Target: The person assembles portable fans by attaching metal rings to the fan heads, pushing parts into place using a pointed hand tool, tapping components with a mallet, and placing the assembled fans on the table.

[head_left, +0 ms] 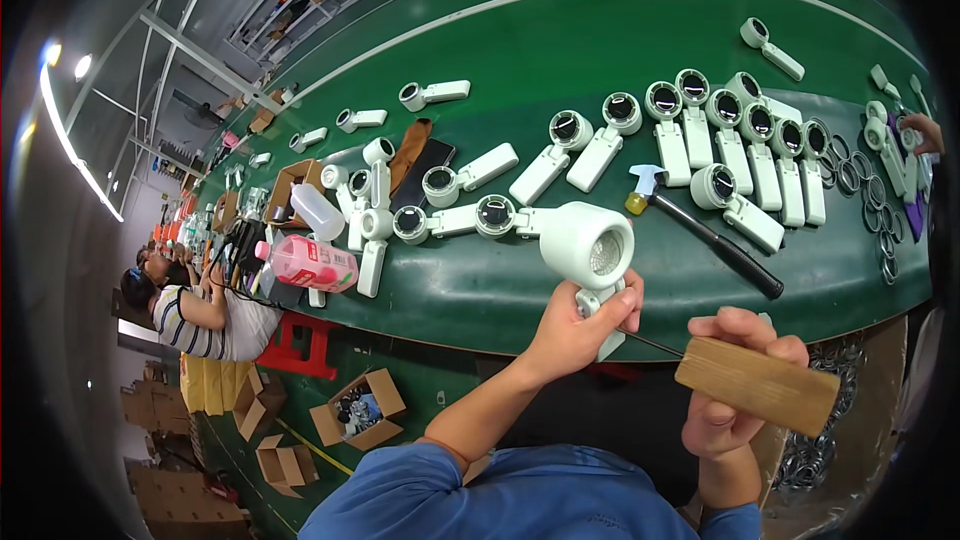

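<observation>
My left hand (570, 332) is wrapped round the neck of a pale white handheld fan (575, 245), its round grille facing me. In my right hand (722, 420) is a tool with a thick wooden handle (755, 380). Its thin dark metal shaft (648, 342) reaches to the fan's lower body beside my left fingers; its tip is hidden. Both hands are just past the table's near edge. On the table beyond lies a mallet (715, 242) with a black handle, a pale head and a yellow face.
Several more handheld fans (735, 155) lie across the green table (440, 285). Metal rings (850, 175) are at the right, near another person's hand (922, 132). A pink bottle (312, 262) stands at the left. Cardboard boxes (362, 410) sit on the floor; a person (205, 315) is farther left.
</observation>
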